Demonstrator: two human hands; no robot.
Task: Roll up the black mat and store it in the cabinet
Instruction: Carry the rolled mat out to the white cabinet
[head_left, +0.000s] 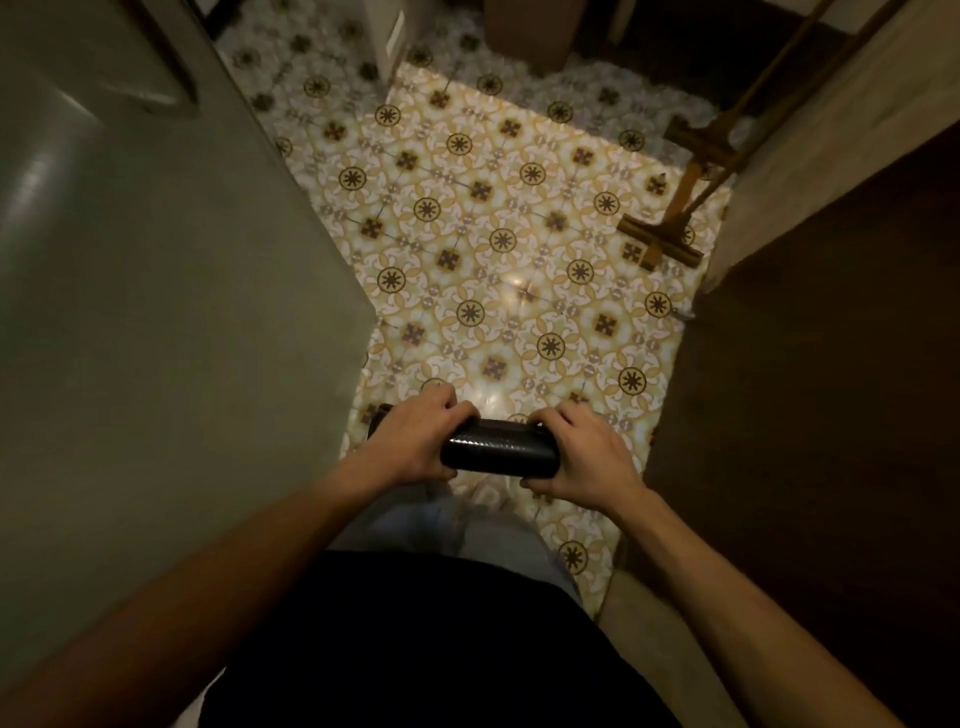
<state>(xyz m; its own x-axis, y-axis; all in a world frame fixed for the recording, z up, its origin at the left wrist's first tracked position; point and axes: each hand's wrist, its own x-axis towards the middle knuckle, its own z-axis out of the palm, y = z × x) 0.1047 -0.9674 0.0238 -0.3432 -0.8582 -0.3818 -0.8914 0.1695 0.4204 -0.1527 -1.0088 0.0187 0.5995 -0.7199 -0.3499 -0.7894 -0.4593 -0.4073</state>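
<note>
The black mat (496, 451) is rolled into a tight, textured cylinder and held level in front of my waist, above the floor. My left hand (418, 439) is wrapped around its left part, with a short end of the roll sticking out past the knuckles. My right hand (582, 451) grips its right end, fingers curled over the top and thumb underneath. Both forearms reach forward from the bottom of the view. No cabinet interior shows.
A large grey-green panel (156, 291) fills the left side. Dark wooden furniture (821, 364) stands on the right. Patterned yellow floor tiles (498, 249) run ahead between them. A wooden stand with crossed feet (662, 241) sits at the far right.
</note>
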